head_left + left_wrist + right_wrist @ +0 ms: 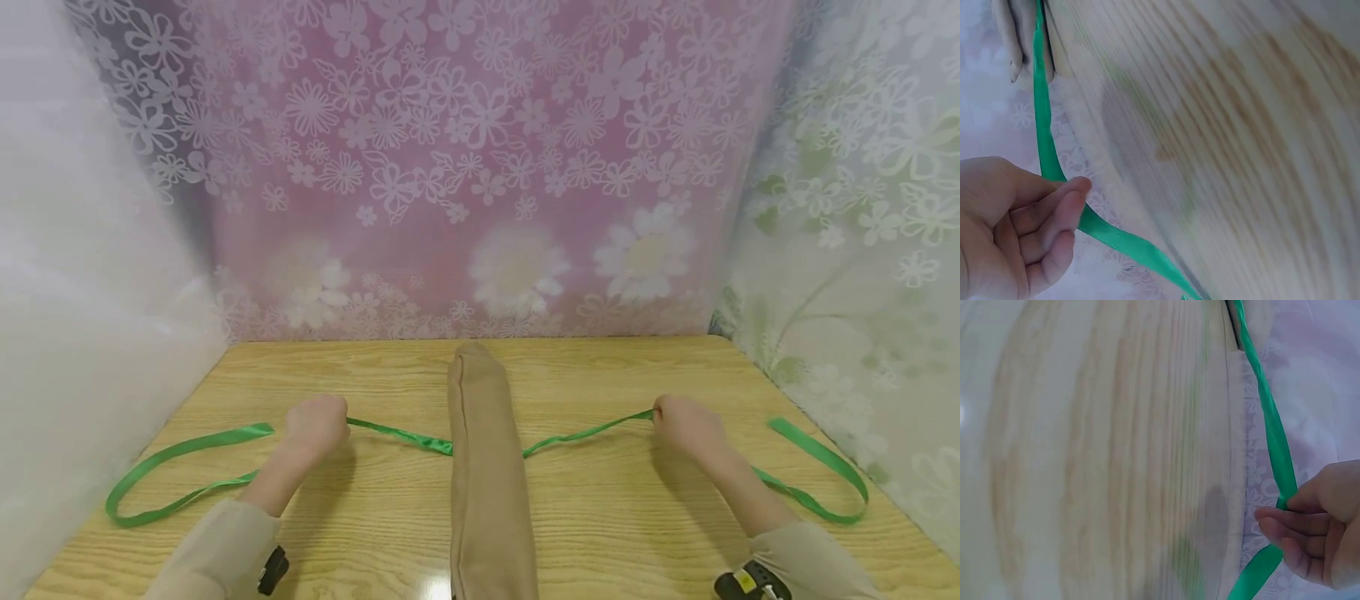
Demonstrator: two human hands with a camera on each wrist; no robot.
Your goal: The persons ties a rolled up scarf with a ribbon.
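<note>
A long tan fabric-covered piece (486,483) stretches from the near edge to the far edge of the table. A green satin ribbon (408,436) passes beneath it and comes out on both sides. On the left, my left hand (317,427) pinches the ribbon between thumb and curled fingers (1069,203). My right hand (688,427) pinches the other side in the same way, with the ribbon (1279,456) running past its fingertips. Both stretches rise from the tan piece toward the hands. Beyond each hand a loose tail curves back over the table.
The wood-grain table (375,533) is bounded at the back by a pink floral curtain (480,167). Pale translucent sheets hang at the left (97,250) and right, the right one patterned with flowers. Dark devices are strapped at both wrists.
</note>
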